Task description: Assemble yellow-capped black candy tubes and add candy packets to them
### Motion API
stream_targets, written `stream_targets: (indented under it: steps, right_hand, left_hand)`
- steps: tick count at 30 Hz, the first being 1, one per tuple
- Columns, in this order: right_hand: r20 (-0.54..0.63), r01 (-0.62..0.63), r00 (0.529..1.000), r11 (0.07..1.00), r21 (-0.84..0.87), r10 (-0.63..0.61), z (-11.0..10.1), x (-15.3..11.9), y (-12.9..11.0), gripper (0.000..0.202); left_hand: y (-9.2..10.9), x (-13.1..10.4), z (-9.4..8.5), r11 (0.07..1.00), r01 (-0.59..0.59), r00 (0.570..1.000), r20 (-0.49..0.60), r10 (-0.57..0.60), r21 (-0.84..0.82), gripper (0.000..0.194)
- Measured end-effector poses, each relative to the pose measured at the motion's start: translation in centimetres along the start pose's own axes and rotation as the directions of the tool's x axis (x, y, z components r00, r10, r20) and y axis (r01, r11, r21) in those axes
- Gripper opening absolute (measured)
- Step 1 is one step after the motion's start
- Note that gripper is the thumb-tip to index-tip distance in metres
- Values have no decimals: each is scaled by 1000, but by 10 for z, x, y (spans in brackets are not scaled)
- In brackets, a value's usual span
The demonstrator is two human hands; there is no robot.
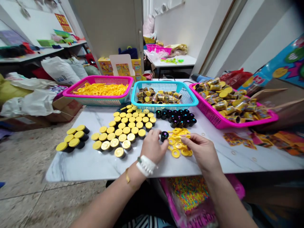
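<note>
My left hand [153, 144] is closed round a small black cylinder [164, 136] that stands upright, with a purple spot showing inside its top. My right hand [203, 150] pinches a thin yellow ring [186, 136] at the edge of a loose pile of flat yellow rings [175, 153]. Behind the pile, several more black cylinders [175, 117] stand in a cluster, with coloured spots in their tops. Left of my hands are many black cylinders with yellow tops [122, 137], and a smaller group of yellow-topped cylinders [74, 138] sits further left.
Across the marble-patterned table [95, 167] stand a pink basket of yellow rings [67, 92], a blue basket of printed tubes [193, 99] and a pink basket heaped with tubes [215, 118]. Printed wrappers [239, 141] lie right. Below the edge is a bag of coloured beads [188, 191].
</note>
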State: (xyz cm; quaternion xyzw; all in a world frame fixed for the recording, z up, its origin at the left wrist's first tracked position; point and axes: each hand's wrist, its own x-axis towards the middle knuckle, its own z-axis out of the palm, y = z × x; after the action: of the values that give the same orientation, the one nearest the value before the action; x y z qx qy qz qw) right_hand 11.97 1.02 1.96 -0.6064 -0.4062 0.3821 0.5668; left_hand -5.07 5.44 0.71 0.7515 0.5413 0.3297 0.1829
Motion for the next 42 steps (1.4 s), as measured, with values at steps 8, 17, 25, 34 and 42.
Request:
stream_targets:
  steps: [8, 17, 25, 34, 42]
  right_hand:
    - [474, -225, 849, 972, -74, 233, 37, -23, -2, 36]
    - [423, -221, 874, 971, -94, 240, 48, -19, 4, 38]
    - [369, -308, 884, 951, 0, 286, 55, -33, 2, 34]
    - [400, -316, 847, 937, -152, 351, 48, -35, -4, 26]
    - [378, -337, 847, 927, -164, 374, 49, -36, 1, 30]
  left_hand:
    - [-17, -70, -27, 981, 47, 995, 98, -29, -187, 25]
    - [-14, -66, -27, 971, 115, 988, 128, -89, -209, 23]
    - [-10, -54, -45, 871, 294, 902, 414, -117, -393, 26]
    - [-16, -54, -42, 900, 190, 911, 412, -12, -392, 20]
    - [-14, -53, -44, 903, 192, 909, 417, -16, -384, 18]
